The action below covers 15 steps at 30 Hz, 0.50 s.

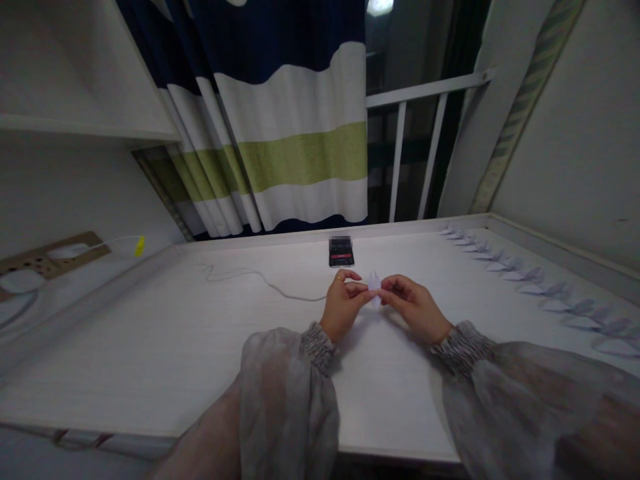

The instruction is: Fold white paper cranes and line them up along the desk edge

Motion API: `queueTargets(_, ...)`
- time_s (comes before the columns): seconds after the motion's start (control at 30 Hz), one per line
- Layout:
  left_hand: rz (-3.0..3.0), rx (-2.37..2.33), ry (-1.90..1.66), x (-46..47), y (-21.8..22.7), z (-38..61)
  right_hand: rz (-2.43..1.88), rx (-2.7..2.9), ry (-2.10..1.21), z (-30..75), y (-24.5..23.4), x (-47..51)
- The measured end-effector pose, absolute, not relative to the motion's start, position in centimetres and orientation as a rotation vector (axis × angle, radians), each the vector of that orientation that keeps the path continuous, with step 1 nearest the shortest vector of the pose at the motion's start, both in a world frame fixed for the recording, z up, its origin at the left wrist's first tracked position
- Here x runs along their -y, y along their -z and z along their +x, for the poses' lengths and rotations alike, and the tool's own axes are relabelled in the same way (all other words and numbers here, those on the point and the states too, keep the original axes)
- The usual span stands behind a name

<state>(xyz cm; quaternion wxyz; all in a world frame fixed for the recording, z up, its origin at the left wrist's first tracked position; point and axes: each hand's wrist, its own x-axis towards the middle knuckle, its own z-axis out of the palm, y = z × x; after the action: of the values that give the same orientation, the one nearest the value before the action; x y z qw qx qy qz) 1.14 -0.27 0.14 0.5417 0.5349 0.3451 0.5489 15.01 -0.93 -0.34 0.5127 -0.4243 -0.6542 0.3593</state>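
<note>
A small folded piece of pale paper is pinched between both my hands a little above the white desk. My left hand grips its left side with closed fingers; a ring shows on one finger. My right hand grips its right side, fingers closed too. Both arms wear sheer grey sleeves with gathered cuffs.
A dark phone lies just beyond my hands, with a white cable running left to a wall socket panel. Several folded pale paper figures line the desk's right edge. A striped curtain and window rail are behind.
</note>
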Motion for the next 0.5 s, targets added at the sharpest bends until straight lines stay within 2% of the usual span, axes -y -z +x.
queueTargets(0.17,1.263,-0.797,-1.34,0.2,-0.17,1.03,-1.067,1.645,-0.864,14.95,0.44,0.94)
queueTargets(0.5,1.28,-0.842,-1.372,0.12,-0.06,1.13,-1.145,1.85,-0.638,14.9,0.3,1.38)
